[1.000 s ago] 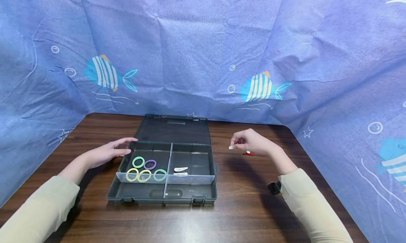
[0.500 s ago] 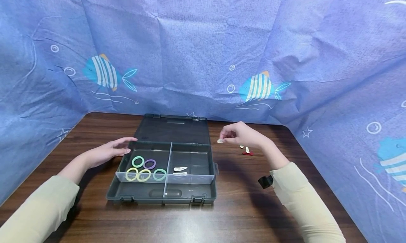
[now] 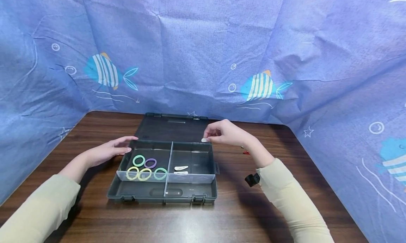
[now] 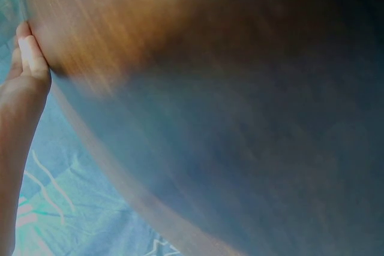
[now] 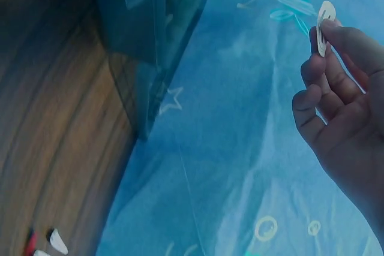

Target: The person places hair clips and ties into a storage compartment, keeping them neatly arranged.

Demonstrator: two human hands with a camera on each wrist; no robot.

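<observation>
"Pinching a white clip (image 3: pixel 204 140), that's what the right hand (image 3: pixel 226 132) is doing, seen from the head camera. Its grip is pressed together on that piece, by the far right corner of a dark case (image 3: pixel 136 189)."

"Does the clip touch the case?"

"Can't tell from where I stand; it overlaps the edge where the laid-back lid (image 3: pixel 174 128) begins. Two more white clips (image 3: pixel 181 168) lie in the far right compartment, near the clear divider (image 3: pixel 190 179). Five rings (image 3: pixel 133 161) (two green, two yellow, one purple) sit in the far left one."

"And the left hand (image 3: pixel 108 152)?"

"At the case's far left corner, thumb by the side edge, its grip loosely spread. A red piece (image 3: pixel 246 152) lies on the tabletop (image 3: pixel 196 222), just beyond the right forearm and partly covered by it."

"What about the left wrist view?"

"Mostly blurred wood. The left hand shows at one side, fingers reaching toward a strip of the case."

"The right wrist view, then?"

"Much plainer: thumb and finger hold the clip, the other fingers bent, a blue cloth (image 5: pixel 228 148) behind. Down in the corner, a white piece (image 5: pixel 59 241) rests on the tabletop near the red one."
</observation>
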